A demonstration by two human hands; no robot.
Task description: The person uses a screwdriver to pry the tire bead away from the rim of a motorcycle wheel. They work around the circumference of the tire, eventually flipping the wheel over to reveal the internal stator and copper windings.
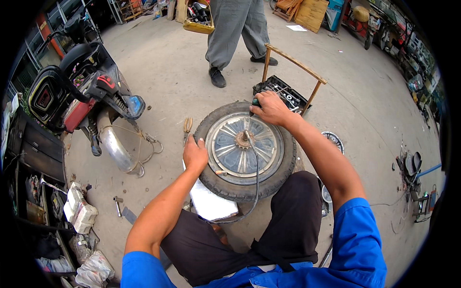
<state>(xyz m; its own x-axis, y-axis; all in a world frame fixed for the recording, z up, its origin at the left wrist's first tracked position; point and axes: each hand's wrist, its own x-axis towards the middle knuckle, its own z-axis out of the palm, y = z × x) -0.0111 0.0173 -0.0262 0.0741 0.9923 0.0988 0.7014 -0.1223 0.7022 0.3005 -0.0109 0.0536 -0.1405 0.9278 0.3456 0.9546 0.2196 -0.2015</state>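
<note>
A hub-motor wheel (225,158) with a black tyre lies flat in front of my knees, its silvery spoked cover facing up. From the axle at its centre a dark cable (258,177) runs over the near side of the tyre. My right hand (274,109) is closed round the green handle of a screwdriver (256,102), whose tip points down at the far edge of the wheel. At the left side, my left hand (195,154) grips the tyre, thumb on top and some fingers hidden. A short object with an orange end (221,172) lies on the cover's near left part.
Beyond the wheel stands a black tool tray (288,98) with a wooden handle. Pliers (188,126) lie to the left, near a scooter (91,91). A white block (211,199) sits below the wheel. Another person's legs (235,36) stand ahead.
</note>
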